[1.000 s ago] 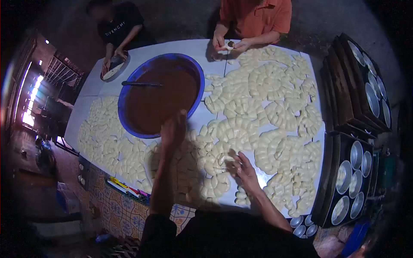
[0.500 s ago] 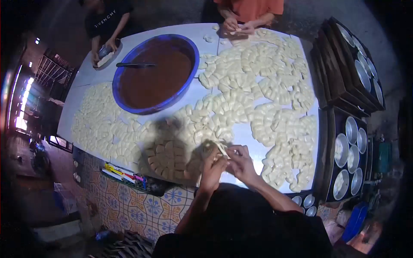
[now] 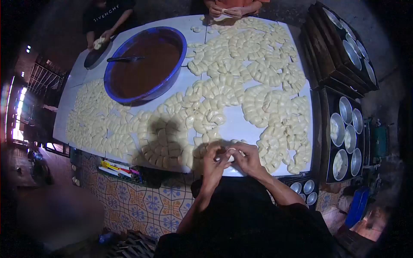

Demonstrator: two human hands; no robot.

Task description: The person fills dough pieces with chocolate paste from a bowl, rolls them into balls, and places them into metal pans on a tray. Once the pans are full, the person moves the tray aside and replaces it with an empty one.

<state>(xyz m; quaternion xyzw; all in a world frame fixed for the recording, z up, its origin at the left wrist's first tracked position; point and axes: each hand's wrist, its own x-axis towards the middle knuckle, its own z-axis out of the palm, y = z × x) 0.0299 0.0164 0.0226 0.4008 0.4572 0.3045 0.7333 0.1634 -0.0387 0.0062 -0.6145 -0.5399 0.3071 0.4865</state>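
Note:
Near the front edge of the white table [image 3: 236, 118], my left hand [image 3: 214, 162] and my right hand [image 3: 248, 159] meet with bent fingers around a small pale dough piece [image 3: 231, 155]. Both hands pinch it from either side. Many pale dough pieces [image 3: 219, 92] lie in clusters over the tabletop, just beyond and beside my hands. Shadows fall on the dough to the left of my left hand.
A blue basin [image 3: 183, 64] of brown filling holds a dark-handled utensil [image 3: 124, 59]. Two co-workers stand across the table, handling dough. Stacked trays with round tins [image 3: 350, 53] and another tin tray [image 3: 325, 142] are at the right. Coloured items [image 3: 118, 168] lie below the front edge.
The view has shifted, so the table appears higher and further left. The dough strip between my hands now looks compact. The co-worker at the upper left has lifted dough off the dark tray.

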